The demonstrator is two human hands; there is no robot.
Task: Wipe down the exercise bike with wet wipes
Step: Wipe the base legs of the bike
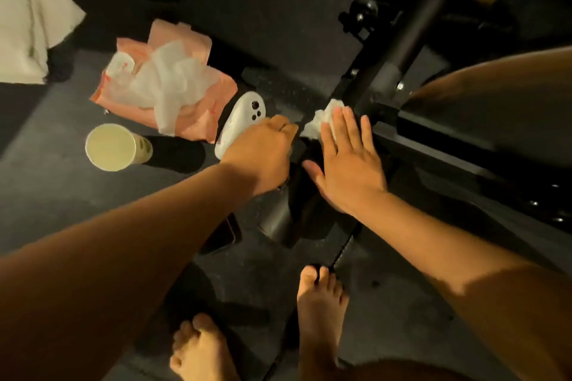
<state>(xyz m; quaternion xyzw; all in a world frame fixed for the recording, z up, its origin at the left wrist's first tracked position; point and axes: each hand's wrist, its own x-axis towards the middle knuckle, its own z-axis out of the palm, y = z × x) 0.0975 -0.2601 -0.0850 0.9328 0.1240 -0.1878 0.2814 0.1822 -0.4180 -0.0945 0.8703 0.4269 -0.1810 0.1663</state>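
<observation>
Our right hand flat, fingers straight, pressing the wet wipe under its fingertips onto the exercise bike, our left hand just beside, curled round a dark bike part

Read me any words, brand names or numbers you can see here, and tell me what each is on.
Nothing here can be read.
Wet wipes pack: red print on its pale flap, too blurred to read.
Paper cup: green marks on its side, too blurred to read.
White controller: dark buttons, no lettering visible.
</observation>
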